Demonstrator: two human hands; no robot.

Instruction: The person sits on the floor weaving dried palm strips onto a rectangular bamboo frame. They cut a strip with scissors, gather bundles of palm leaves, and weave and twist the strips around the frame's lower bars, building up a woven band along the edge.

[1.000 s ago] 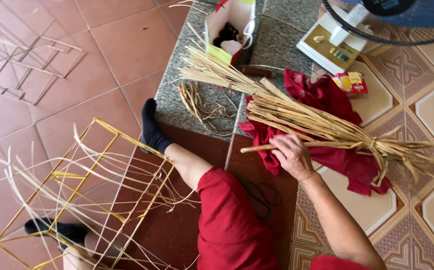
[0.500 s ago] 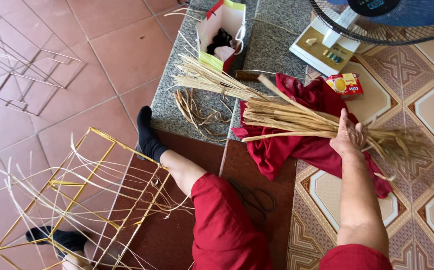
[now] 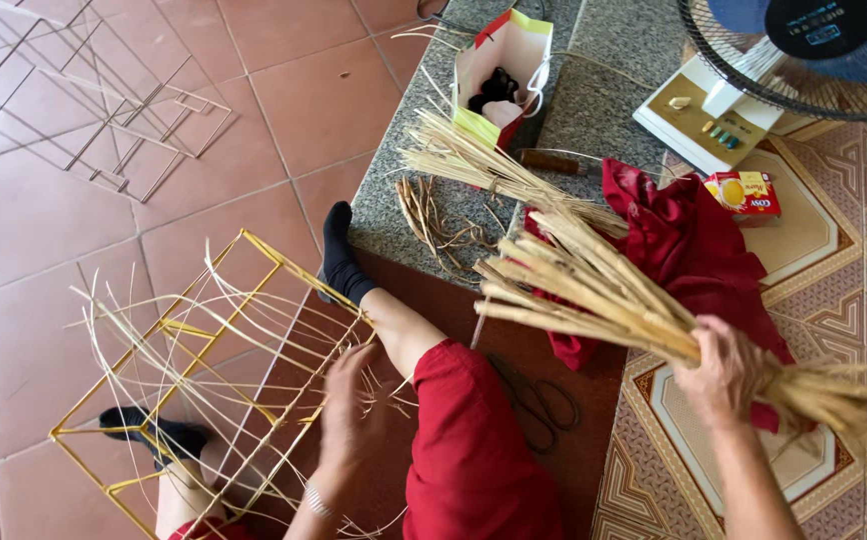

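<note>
My right hand [image 3: 726, 372] grips a thick bundle of pale straw-coloured cane strips [image 3: 594, 290] and lifts its cut ends off the red cloth [image 3: 682, 240]. My left hand [image 3: 346, 410] rests with fingers spread on the thin cane strands woven onto a yellow wire frame [image 3: 184, 350], which lies across my legs. My legs wear red trousers [image 3: 474, 440] and black socks [image 3: 339, 255].
A grey stone step [image 3: 594, 110] carries a second cane bundle [image 3: 474, 165], a curl of scraps [image 3: 434, 215] and an open paper bag [image 3: 502, 70]. A fan [image 3: 804, 50] and a small orange box [image 3: 749, 192] stand right. Scissors [image 3: 539, 400] lie by my thigh. Bare wire frames [image 3: 94, 110] lie far left.
My right hand has closed around the cane bundle and raised it toward me. My left hand has come into view on the yellow frame.
</note>
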